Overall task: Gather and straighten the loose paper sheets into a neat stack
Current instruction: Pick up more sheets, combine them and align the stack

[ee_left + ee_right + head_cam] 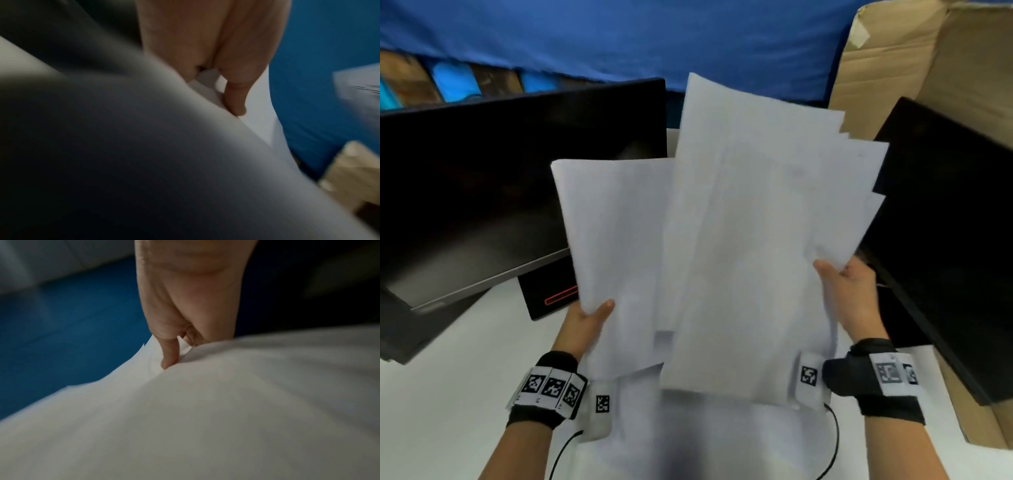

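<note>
From the head view, fanned paper sheets [722, 246] are held up between the left hand [585, 325] and right hand [849, 294], each pinching an outer edge. In both wrist views, a thumb is pressed onto paper.

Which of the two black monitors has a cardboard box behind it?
The monitor on the right: the cardboard box rises directly behind it. The left monitor has only blue cloth behind.

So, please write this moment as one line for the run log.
phase: gathering | left hand: grips paper sheets | right hand: grips same sheets | sheets: lifted, fanned, edges uneven | stack: not yet neat
</note>
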Motion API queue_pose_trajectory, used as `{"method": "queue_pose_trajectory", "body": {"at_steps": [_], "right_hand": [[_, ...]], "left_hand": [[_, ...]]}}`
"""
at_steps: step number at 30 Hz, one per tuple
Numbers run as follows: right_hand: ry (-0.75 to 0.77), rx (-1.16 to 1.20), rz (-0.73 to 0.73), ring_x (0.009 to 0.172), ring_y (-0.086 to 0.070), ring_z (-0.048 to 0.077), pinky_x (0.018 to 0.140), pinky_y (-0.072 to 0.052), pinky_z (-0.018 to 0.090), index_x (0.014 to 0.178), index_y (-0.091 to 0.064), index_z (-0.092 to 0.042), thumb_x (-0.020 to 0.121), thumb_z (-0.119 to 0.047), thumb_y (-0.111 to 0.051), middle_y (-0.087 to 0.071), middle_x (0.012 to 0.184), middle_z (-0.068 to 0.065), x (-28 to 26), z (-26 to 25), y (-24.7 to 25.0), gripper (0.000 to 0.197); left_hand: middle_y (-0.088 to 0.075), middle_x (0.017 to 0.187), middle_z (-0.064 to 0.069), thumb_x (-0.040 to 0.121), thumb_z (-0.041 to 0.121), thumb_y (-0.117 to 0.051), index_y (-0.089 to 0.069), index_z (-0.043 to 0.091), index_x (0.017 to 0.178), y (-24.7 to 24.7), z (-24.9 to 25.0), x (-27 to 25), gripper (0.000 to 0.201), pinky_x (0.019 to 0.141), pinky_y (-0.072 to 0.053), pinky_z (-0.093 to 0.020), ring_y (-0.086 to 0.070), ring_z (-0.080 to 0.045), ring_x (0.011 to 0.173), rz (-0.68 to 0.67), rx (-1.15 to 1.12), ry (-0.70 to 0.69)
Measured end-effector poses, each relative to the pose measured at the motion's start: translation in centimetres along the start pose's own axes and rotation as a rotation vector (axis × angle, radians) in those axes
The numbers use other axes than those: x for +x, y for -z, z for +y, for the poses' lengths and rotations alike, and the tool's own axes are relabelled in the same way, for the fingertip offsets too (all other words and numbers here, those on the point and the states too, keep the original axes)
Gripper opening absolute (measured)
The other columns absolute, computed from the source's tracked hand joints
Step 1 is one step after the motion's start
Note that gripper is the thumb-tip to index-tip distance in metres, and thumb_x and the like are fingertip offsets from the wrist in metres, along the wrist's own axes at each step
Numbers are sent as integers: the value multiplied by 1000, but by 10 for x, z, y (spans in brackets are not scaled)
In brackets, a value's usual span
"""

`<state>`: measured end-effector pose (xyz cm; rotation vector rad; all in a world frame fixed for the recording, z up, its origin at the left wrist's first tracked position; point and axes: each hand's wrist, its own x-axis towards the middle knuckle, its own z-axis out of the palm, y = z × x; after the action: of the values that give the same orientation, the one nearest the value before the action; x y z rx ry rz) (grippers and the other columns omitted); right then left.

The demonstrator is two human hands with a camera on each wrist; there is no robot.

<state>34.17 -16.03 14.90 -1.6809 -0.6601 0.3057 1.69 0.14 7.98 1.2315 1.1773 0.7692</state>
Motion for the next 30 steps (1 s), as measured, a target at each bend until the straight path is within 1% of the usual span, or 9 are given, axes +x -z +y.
{"method": "queue_pose_trajectory", "body": {"at_steps": [4, 7, 9, 13, 15, 16, 18, 24, 30], "right_hand": [[-193, 142, -226, 90, -64, 7, 71, -52, 15, 119, -56, -9, 87, -8, -55, -65, 109, 5, -13, 21, -45, 32], [-294, 309, -373, 106, -62, 21, 84, -53, 28, 125, -50, -13, 85, -6, -56, -64, 116, 5, -17, 29, -65, 41], [-277, 377, -422, 101, -66, 17, 79, -55, 25, 118, -53, -18, 82, -4, -59, -69, 107, -2, -17, 26, -73, 39], [-147, 274, -340, 91, -64, 3, 75, -53, 15, 111, -58, -19, 88, -2, -52, -66, 101, -6, -16, 14, -77, 30], [-72, 250, -288, 89, -63, -3, 77, -51, 13, 100, -60, -29, 88, -2, -51, -65, 100, -10, -18, 8, -78, 31], [-49, 259, -272, 86, -64, -5, 76, -51, 12, 96, -59, -32, 88, -2, -52, -65, 98, -12, -19, 5, -78, 32], [-27, 304, -278, 83, -66, -6, 72, -52, 12, 94, -60, -30, 86, -1, -54, -66, 96, -12, -21, 1, -79, 31], [-106, 330, -345, 73, -68, -1, 65, -53, 12, 85, -64, -24, 73, 4, -69, -72, 76, -12, -27, 0, -78, 30], [-91, 305, -343, 84, -66, 6, 80, -54, 20, 90, -61, -25, 71, 1, -72, -68, 92, -5, -30, -10, -82, 35]], "left_hand": [[-62, 83, -12, 79, 27, -55, -64, 17, 77, -24, 22, -2, 14, 71, -43, -32, -56, -21, 75, -234, 132, -22], [-58, 102, -30, 91, 11, -47, -57, -2, 110, -26, 22, 2, 25, 78, -47, -36, -60, -34, 96, -166, 88, 78], [-54, 100, -37, 86, 23, -49, -45, -15, 120, -25, 25, -1, 50, 82, -50, -33, -62, -29, 104, -138, -38, 134], [-74, 86, 5, 89, 58, -21, -61, 22, 100, -15, 44, 1, 55, 73, -50, -27, -66, -14, 83, -219, -421, 162], [-72, 95, 18, 69, 70, -51, -56, 30, 110, -10, 50, 1, 57, 74, -51, -27, -66, -12, 84, -246, -483, 36], [-73, 94, 19, 51, 69, -69, -57, 29, 109, -5, 47, 2, 71, 71, -52, -23, -68, -8, 84, -309, -294, -186], [-75, 85, 19, 28, 66, -79, -60, 29, 99, -12, 48, 7, 82, 68, -54, -14, -69, 0, 81, -337, -280, -123], [-74, 87, 22, 26, 61, -83, -59, 30, 100, -29, 35, 8, 84, 71, -53, -13, -67, 4, 86, -337, -146, -241], [-73, 83, 26, 30, 54, -84, -60, 30, 97, -39, 42, 0, 75, 67, -50, -7, -66, 8, 82, -302, -128, -270]]}}
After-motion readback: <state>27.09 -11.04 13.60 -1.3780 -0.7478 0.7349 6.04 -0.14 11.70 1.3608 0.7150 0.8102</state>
